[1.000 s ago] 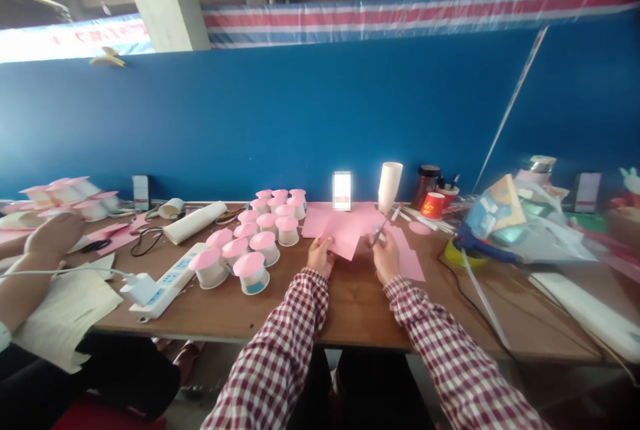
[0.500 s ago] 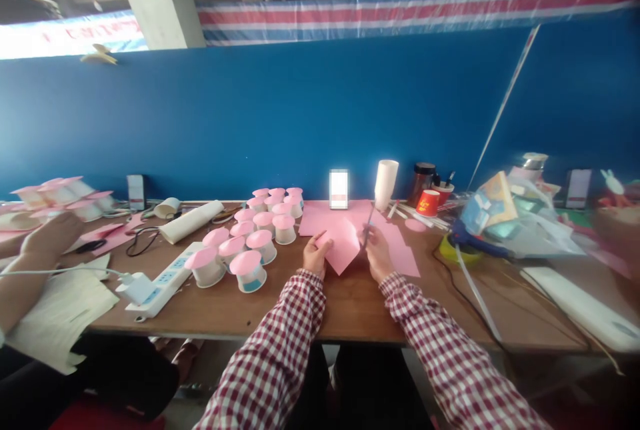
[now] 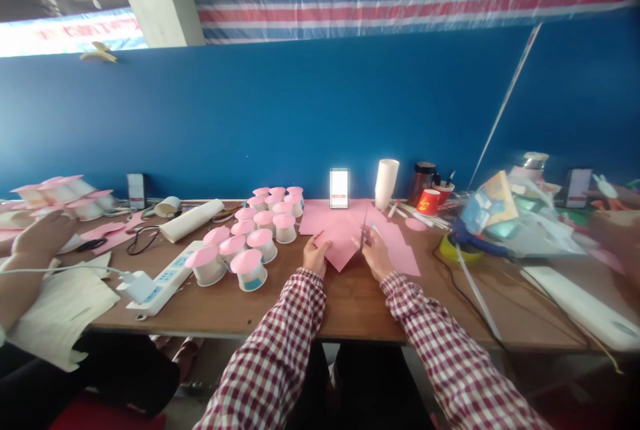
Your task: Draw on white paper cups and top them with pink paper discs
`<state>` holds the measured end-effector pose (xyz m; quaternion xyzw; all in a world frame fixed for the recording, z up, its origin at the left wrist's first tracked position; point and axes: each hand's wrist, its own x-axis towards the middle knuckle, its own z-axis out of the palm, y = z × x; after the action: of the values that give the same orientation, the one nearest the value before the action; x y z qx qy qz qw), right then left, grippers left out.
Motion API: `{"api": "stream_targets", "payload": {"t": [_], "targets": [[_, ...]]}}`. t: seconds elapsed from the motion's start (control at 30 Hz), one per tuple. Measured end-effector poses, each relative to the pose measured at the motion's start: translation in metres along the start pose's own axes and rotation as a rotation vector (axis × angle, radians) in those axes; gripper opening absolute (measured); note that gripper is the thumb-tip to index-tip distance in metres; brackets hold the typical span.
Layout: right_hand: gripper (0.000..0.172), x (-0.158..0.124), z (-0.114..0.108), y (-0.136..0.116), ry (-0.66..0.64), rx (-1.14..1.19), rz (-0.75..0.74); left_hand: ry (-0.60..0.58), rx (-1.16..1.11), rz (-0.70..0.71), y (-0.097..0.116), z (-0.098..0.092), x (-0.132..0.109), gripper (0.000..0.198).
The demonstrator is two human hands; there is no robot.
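Note:
My left hand (image 3: 316, 254) pinches the left side of a small piece of pink paper (image 3: 342, 247), one corner of which points toward me. In my right hand (image 3: 376, 253) is a pair of scissors (image 3: 365, 227), blades pointing up and away, close beside the right edge of the piece. Whether the blades touch the paper I cannot tell. Behind lie larger pink sheets (image 3: 404, 253) on the table. To the left stand several upturned paper cups (image 3: 251, 280) topped with pink paper discs.
A power strip (image 3: 167, 280) and a white roll (image 3: 193, 221) lie to the left. Behind my right hand rises a stack of white cups (image 3: 387, 183), near a red cup (image 3: 429, 202). A plastic bag (image 3: 525, 223) sits right. A co-worker's hand (image 3: 47, 233) is at far left.
The scissors have turned more upright in my right hand, which has shifted slightly left toward the paper. The pink piece has tilted a little. The co-worker's hand at left has moved slightly left.

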<state>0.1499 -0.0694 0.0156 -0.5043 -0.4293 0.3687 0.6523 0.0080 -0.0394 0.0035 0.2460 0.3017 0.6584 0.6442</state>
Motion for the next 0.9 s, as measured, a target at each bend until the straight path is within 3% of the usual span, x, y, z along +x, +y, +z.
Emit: {"api": "stream_targets", "payload": {"t": [0.3, 0.6, 0.9], "targets": [[0.059, -0.0026, -0.0015, 0.0051, 0.021, -0.014, -0.005, -0.084, 0.017, 0.01, -0.0024, -0.0061, 0.0028, 0.038], [0.059, -0.0019, -0.0021, 0.0022, 0.013, 0.102, 0.079, -0.266, 0.17, -0.069, -0.0024, -0.0041, -0.0052, 0.051], [0.055, -0.0008, 0.0003, -0.0008, 0.014, 0.081, 0.047, -0.166, 0.233, -0.05, -0.0067, -0.007, -0.0015, 0.04]]}}
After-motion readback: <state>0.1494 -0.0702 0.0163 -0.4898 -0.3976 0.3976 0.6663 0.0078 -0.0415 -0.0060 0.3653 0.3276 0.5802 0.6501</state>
